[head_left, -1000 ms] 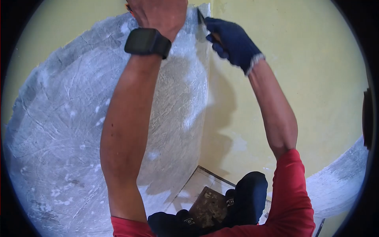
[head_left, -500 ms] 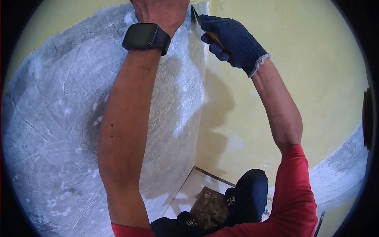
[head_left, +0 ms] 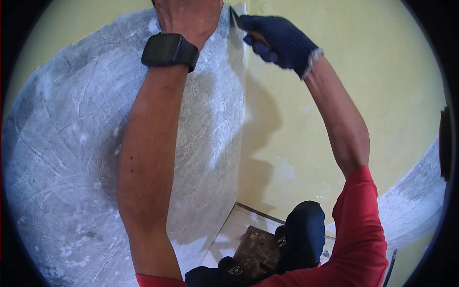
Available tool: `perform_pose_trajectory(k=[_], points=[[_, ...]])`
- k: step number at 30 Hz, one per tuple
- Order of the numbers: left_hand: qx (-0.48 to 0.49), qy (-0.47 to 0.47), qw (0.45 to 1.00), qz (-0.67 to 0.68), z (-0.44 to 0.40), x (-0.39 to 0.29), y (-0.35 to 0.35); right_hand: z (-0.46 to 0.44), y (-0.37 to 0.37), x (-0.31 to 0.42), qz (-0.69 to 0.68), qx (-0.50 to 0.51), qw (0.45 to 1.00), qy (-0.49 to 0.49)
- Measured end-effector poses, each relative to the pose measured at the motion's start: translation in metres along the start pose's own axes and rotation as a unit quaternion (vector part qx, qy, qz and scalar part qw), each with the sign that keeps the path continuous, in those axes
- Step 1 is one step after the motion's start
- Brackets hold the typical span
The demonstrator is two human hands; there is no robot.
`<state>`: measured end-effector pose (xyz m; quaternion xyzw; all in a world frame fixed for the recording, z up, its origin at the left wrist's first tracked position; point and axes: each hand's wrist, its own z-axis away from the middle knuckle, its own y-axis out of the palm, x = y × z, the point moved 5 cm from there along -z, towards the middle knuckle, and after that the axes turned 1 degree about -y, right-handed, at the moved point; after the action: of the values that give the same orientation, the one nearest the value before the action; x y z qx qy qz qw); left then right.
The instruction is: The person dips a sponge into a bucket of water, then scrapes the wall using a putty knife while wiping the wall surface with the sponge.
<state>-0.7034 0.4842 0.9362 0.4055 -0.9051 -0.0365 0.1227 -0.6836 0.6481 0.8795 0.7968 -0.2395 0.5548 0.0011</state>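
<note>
My right hand (head_left: 277,40), in a dark blue knitted glove, is closed around the wooden handle of a scraper (head_left: 234,17). Its dark, thin blade points up and left, close to the inner corner where the grey wall meets the yellow wall. My left hand (head_left: 189,19) is bare and raised at the top edge of the view, in front of the grey wall (head_left: 67,158). Its fingers run out of the frame, so their grip is hidden; a small dark bit shows at its left side. A black smartwatch (head_left: 165,49) sits on that wrist.
The yellow wall (head_left: 306,124) stands to the right, with another grey patch (head_left: 416,201) low on it. Below, my feet rest on a stained wooden stand (head_left: 258,246) above the tiled floor (head_left: 229,232). A dark object (head_left: 445,143) is at the right edge.
Both hands keep nearly the same pose; the left has shifted slightly left and the right slightly up. The scraper stays in my right hand near the corner.
</note>
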Motion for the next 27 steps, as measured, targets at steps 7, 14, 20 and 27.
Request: perform_pose_trajectory(k=[7,14,20,27], points=[[0.014,-0.004,1.0,-0.002,0.001,0.0,0.0,-0.011,-0.015,-0.003,0.103,0.032,0.992,-0.07],[0.027,-0.025,0.999,-0.024,-0.001,-0.002,0.003,-0.017,-0.019,0.016,0.288,0.06,0.935,-0.198],[0.023,-0.023,0.999,-0.009,-0.001,-0.003,0.0,-0.01,-0.007,0.003,-0.021,-0.019,0.999,-0.025],[0.025,-0.014,1.0,-0.013,-0.003,0.0,-0.001,0.012,-0.003,0.011,0.015,-0.031,0.999,0.015]])
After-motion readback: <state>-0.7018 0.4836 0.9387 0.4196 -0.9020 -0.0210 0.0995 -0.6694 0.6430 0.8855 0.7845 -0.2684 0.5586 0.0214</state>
